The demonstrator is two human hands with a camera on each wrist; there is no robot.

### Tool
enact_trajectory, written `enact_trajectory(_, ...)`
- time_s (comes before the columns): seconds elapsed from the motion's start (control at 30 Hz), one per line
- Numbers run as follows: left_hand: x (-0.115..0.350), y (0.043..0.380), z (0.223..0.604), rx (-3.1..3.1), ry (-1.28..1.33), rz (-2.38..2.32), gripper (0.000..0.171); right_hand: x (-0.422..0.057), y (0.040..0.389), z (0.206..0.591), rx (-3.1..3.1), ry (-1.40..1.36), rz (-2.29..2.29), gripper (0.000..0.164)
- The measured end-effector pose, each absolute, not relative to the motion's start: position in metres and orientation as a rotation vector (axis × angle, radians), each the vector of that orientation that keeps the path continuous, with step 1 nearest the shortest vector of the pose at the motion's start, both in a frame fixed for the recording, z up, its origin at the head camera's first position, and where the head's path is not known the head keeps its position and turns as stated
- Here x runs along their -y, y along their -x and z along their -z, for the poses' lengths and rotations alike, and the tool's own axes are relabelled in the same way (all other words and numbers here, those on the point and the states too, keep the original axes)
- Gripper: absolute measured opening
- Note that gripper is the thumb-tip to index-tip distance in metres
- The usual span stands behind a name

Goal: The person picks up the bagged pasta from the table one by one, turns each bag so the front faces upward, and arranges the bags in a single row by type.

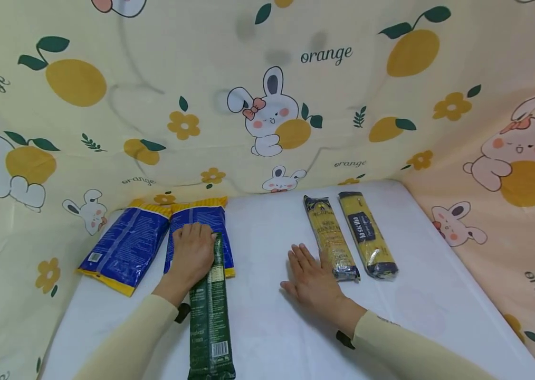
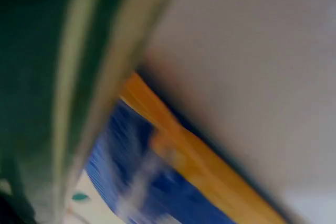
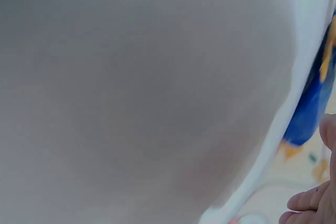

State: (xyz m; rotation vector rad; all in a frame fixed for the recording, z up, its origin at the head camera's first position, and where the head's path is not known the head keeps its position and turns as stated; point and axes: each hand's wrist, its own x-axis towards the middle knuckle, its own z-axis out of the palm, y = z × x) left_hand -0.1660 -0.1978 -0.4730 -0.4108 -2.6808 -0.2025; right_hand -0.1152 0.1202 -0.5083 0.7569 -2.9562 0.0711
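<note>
My left hand (image 1: 193,252) grips the upper end of a long, flat green packet (image 1: 210,322) with printed text and a barcode at its lower end. The packet slants toward me, and close up it fills the left side of the left wrist view. Behind that hand lies a blue and yellow bag (image 1: 201,214), partly covered by it. My right hand (image 1: 312,279) is spread palm down with straight fingers, its fingertips beside a narrow gold packet (image 1: 331,237). In the right wrist view only part of the right hand (image 3: 310,203) shows at the edge.
A second blue and yellow bag (image 1: 127,245) lies tilted at the left. Right of the first gold packet is another gold packet (image 1: 367,235) with a dark label. All rest on a white table (image 1: 267,327), backed by a printed curtain (image 1: 220,158) on three sides.
</note>
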Motion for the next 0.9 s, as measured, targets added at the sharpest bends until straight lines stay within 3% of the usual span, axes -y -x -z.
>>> enact_trajectory(0.27, 0.145, 0.197, 0.475, 2.703, 0.533, 0.163, 0.025, -0.092, 0.090, 0.500, 2.921, -0.919, -0.057, 0.077)
enact_trajectory(0.6, 0.128, 0.216, 0.493, 2.905, 0.598, 0.166, 0.025, -0.040, 0.056, 0.504, 2.846, -1.374, -0.076, 0.075)
enact_trajectory(0.9, 0.145, 0.189, 0.481, 3.135, 0.855, 0.197, 0.056, -0.041, 0.058, 0.507, 3.023, -1.410, -0.033, 0.081)
